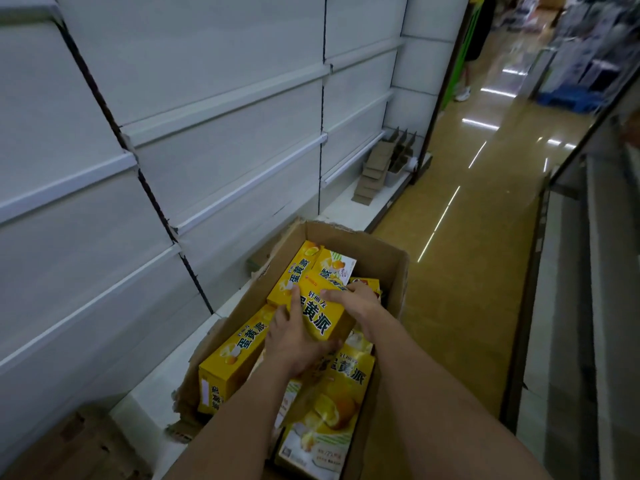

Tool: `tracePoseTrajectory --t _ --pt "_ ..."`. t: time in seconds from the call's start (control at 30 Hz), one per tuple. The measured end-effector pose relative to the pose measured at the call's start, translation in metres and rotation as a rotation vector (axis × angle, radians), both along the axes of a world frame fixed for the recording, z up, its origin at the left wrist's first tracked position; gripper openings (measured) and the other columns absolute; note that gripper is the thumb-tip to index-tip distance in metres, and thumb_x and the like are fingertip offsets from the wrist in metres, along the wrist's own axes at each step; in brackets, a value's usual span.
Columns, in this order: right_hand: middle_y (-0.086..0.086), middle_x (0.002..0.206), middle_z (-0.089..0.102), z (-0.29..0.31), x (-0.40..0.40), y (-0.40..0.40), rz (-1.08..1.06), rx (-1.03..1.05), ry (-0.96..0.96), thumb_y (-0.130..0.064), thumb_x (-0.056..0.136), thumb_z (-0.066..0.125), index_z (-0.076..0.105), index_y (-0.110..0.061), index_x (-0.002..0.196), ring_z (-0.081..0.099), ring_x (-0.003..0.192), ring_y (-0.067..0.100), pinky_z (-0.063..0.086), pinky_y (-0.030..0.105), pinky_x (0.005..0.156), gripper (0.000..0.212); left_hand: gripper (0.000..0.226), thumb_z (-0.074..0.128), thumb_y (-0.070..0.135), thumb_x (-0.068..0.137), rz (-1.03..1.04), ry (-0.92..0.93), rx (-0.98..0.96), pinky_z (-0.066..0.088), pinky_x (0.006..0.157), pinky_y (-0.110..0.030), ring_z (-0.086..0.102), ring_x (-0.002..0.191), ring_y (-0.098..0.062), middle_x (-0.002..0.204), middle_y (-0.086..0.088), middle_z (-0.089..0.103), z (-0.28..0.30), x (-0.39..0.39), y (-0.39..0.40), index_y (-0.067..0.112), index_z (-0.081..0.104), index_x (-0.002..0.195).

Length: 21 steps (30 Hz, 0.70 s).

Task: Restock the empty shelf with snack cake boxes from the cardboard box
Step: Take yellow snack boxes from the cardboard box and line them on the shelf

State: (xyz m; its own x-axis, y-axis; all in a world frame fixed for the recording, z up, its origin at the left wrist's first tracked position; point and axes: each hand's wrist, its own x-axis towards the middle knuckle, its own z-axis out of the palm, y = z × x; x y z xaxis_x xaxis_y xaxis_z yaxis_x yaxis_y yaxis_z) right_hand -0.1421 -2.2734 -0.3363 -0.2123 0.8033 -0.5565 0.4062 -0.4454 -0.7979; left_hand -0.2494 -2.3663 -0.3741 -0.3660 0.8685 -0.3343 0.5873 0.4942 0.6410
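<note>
Gripping yellow snack cake box (320, 315): both hands (294, 336).

Open brown cardboard box (388, 261), lower centre, holds yellow rectangular snack cake boxes (232, 358); white metal shelf (194, 133) fills frame's left.

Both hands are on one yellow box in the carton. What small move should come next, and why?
Probably lift that yellow box straight up out of the carton: the left hand and right hand already grip it, and the shelf beside stands bare.

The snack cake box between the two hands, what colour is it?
Yellow, with black characters outlined in white: snack cake box, seen in the head view.
</note>
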Motion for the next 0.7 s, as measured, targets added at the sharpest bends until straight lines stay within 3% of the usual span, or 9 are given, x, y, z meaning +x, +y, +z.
tracePoseTrajectory --t 0.1,0.2,0.3,0.37,0.4,0.47,0.53,0.63,0.7 --pt "0.006 0.127 0.059 0.013 0.013 0.001 -0.139 -0.041 0.14 -0.068 0.079 0.056 0.054 -0.019 0.128 0.056 0.112 0.026 0.046 0.041 0.095 0.069 0.118 0.073 0.061 0.068 0.119 -0.23 0.089 0.026 0.113 -0.052 0.018 0.143 -0.031 0.157 -0.009 0.014 0.015 0.007 0.003 0.041 -0.009 0.149" --pt "0.007 0.11 0.068 0.007 0.032 0.0 -0.243 -0.088 0.247 -0.064 0.09 0.04 0.064 -0.018 0.11 0.062 0.101 0.024 0.049 0.046 0.096 0.056 0.1 0.069 0.059 0.072 0.277 -0.671 0.168 0.03 0.111 -0.048 0.034 0.138 -0.028 0.154 -0.001 0.03 0.038 0.021 0.005 0.041 0.009 0.15" --pt "0.009 0.107 0.07 -0.004 0.048 -0.011 -0.234 -0.125 0.175 -0.062 0.088 0.045 0.067 -0.017 0.113 0.066 0.093 0.024 0.054 0.037 0.084 0.056 0.079 0.062 0.07 0.07 0.337 -0.977 0.088 0.043 0.099 -0.045 0.062 0.107 -0.027 0.117 -0.002 0.068 0.055 0.039 0.012 0.029 0.048 0.136" --pt "0.007 0.097 0.073 -0.005 0.059 -0.016 -0.174 -0.198 0.186 -0.066 0.083 0.052 0.069 -0.017 0.107 0.069 0.084 0.023 0.055 0.028 0.072 0.058 0.064 0.054 0.069 0.079 0.361 -1.116 0.035 0.049 0.095 -0.049 0.068 0.097 -0.032 0.101 -0.012 0.073 0.062 0.048 0.014 0.017 0.065 0.115" --pt "0.007 0.099 0.073 -0.004 0.066 -0.017 -0.149 -0.224 0.189 -0.073 0.075 0.057 0.07 -0.019 0.107 0.069 0.09 0.024 0.055 0.032 0.079 0.064 0.06 0.051 0.066 0.083 0.365 -1.157 0.028 0.05 0.093 -0.049 0.068 0.096 -0.034 0.099 -0.016 0.073 0.064 0.053 0.014 0.014 0.067 0.109" --pt "0.007 0.116 0.068 -0.002 0.082 -0.019 -0.122 -0.247 0.174 -0.08 0.056 0.066 0.068 -0.02 0.114 0.063 0.108 0.026 0.047 0.043 0.099 0.083 0.058 0.049 0.063 0.086 0.38 -1.195 0.019 0.052 0.087 -0.048 0.068 0.095 -0.036 0.098 -0.018 0.073 0.062 0.058 0.014 0.013 0.068 0.106" --pt "0.008 0.124 0.065 -0.003 0.098 -0.018 -0.102 -0.234 0.21 -0.074 0.048 0.074 0.064 -0.019 0.12 0.058 0.117 0.026 0.04 0.047 0.107 0.091 0.056 0.046 0.062 0.089 0.381 -1.152 -0.005 0.054 0.077 -0.042 0.068 0.093 -0.035 0.099 -0.018 0.072 0.061 0.062 0.012 0.014 0.066 0.109" --pt "0.011 0.112 0.07 0.006 0.117 -0.024 -0.077 -0.244 0.241 -0.058 0.065 0.072 0.064 -0.013 0.115 0.065 0.106 0.028 0.044 0.048 0.102 0.068 0.06 0.042 0.067 0.088 0.357 -0.906 0.023 0.054 0.082 -0.043 0.067 0.097 -0.032 0.109 -0.012 0.069 0.062 0.07 0.013 0.019 0.061 0.12" --pt "0.011 0.097 0.074 0.008 0.128 -0.027 -0.083 -0.259 0.304 -0.045 0.077 0.07 0.065 -0.01 0.104 0.069 0.092 0.026 0.052 0.043 0.091 0.044 0.085 0.045 0.084 0.07 0.306 -0.763 0.095 0.052 0.091 -0.048 0.066 0.101 -0.028 0.116 -0.008 0.067 0.054 0.074 0.017 0.023 0.056 0.127"
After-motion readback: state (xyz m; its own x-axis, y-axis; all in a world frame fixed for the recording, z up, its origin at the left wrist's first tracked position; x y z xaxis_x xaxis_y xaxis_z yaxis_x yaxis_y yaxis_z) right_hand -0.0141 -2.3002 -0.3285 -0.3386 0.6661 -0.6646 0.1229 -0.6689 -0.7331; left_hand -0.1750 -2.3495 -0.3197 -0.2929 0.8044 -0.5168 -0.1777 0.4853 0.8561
